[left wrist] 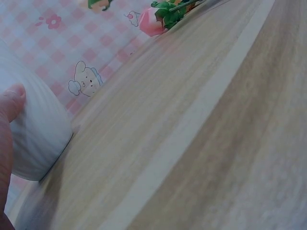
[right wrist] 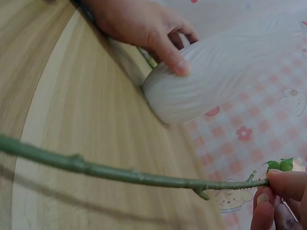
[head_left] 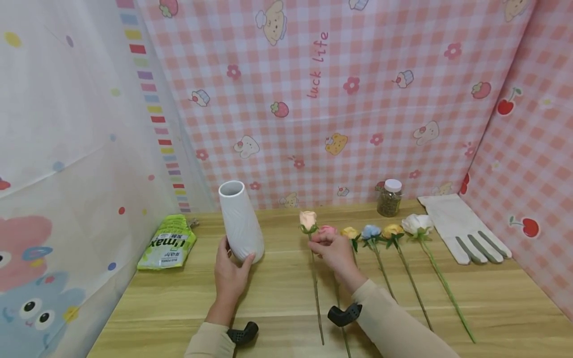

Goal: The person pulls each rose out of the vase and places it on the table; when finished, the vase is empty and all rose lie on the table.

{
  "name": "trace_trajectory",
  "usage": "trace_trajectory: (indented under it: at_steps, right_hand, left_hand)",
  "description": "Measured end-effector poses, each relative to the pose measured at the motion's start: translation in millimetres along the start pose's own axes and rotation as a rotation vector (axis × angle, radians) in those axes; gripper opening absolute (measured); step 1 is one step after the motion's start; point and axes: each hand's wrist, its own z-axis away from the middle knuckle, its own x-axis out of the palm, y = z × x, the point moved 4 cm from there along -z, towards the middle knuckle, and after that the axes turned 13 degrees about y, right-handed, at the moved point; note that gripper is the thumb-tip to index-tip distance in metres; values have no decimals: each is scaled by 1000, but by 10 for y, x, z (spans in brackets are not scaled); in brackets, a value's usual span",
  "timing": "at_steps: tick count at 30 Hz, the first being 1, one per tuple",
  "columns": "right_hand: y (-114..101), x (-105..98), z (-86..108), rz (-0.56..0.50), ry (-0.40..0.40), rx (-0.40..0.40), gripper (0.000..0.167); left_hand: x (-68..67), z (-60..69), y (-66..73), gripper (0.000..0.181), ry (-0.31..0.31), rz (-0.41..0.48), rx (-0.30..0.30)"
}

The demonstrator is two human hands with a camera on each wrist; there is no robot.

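A white ribbed vase (head_left: 241, 226) stands upright on the table, and my left hand (head_left: 230, 276) grips its lower part, thumb in front. In the right wrist view the left thumb (right wrist: 177, 62) lies against the vase's side. My right hand (head_left: 333, 253) pinches the stem of a peach rose (head_left: 308, 221) just below the bloom. That green stem (right wrist: 120, 175) runs across the right wrist view, raised off the table. A pink rose (head_left: 328, 229) is partly hidden behind the right hand.
Right of my hand lie yellow (head_left: 350, 232), blue (head_left: 371, 232), another yellow (head_left: 392, 230) and white (head_left: 417, 223) flowers. A lidded jar (head_left: 390, 199) stands behind them, beside white-grey gloves (head_left: 461, 223). At left lies a green packet (head_left: 169, 243). Patterned cloths border the table.
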Motion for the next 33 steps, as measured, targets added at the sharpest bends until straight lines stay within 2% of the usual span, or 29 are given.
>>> trace_trajectory:
  at_steps: [10,17,20,27,33]
  right_hand:
    - [165,8,-41,63,-12,9,6]
    - [186,-10,-33,125,-12,-39,5]
    - [206,-15,-37,205,-21,-79,5]
    - [190,-10,-24,422,-67,-235,5]
    - [163,-2,-5,487,-78,-329,4]
  left_hand:
    - [1,16,-23,82,6,-1,-1]
    - [1,5,-14,82,13,5,21]
    - [0,2,-7,82,16,3,34]
    - [3,-3,2,82,21,7,53]
    - [-1,1,6,82,16,4,35]
